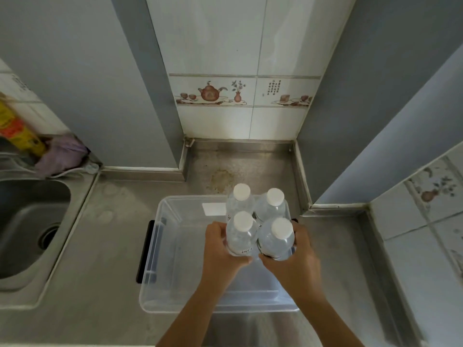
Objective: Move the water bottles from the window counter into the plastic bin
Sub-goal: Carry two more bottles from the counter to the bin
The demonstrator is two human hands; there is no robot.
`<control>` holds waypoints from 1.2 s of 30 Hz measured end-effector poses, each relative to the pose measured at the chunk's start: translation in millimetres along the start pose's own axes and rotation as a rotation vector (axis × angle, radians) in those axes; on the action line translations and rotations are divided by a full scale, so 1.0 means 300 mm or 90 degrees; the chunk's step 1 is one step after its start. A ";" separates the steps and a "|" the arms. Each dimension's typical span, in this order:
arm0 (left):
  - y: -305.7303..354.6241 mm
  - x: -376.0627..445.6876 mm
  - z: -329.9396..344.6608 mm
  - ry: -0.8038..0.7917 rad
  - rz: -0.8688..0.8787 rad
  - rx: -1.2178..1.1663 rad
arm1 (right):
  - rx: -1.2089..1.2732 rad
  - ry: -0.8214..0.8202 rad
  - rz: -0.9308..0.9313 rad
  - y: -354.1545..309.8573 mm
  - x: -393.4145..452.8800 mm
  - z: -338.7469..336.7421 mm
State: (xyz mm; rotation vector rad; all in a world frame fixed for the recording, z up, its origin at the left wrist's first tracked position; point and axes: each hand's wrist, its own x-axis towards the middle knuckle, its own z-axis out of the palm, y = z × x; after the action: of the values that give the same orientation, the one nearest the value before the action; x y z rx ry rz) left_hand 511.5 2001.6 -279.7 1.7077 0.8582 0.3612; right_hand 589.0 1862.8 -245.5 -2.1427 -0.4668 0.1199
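A clear plastic bin (160, 249) with a black side handle stands on the steel counter. Several clear water bottles with white caps stand upright in its far right part. My left hand (220, 249) is wrapped around the near left bottle (241, 234). My right hand (298, 256) is wrapped around the near right bottle (276, 240). Behind them stand two more bottles, one at the far left (239, 200) and one at the far right (271, 205), untouched by either hand. The bottle bases are hidden by my hands.
A steel sink (27, 226) lies at the left. A purple cloth (62, 155) and a yellow packet (17, 126) sit behind it. The steel counter (105, 221) runs into a recess by the tiled wall (240, 156). Grey wall panels flank the recess.
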 end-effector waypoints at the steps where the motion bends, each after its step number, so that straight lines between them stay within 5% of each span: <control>1: -0.002 0.000 -0.001 0.002 -0.005 0.010 | -0.004 -0.003 -0.004 0.001 0.000 0.002; 7: 0.002 -0.004 0.001 -0.018 -0.009 0.065 | -0.083 0.091 -0.123 0.022 0.003 0.011; 14: -0.022 0.005 -0.006 -0.023 0.006 0.135 | -0.175 -0.017 -0.089 0.061 0.002 0.011; 23: 0.035 -0.058 -0.031 -0.057 0.023 0.090 | -0.236 -0.031 -0.175 0.038 -0.025 -0.103; 31: 0.220 -0.232 -0.110 0.129 0.330 0.516 | -0.341 -0.016 -0.206 -0.031 -0.129 -0.278; 36: 0.249 -0.372 -0.095 0.108 0.390 0.575 | -0.398 0.029 -0.180 -0.046 -0.245 -0.354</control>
State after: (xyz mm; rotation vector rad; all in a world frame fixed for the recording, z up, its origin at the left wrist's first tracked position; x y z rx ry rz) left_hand 443.4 1935.9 -180.3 2.8258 0.6247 0.5837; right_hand 544.4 1760.4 -179.0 -2.6435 -0.8600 -0.2673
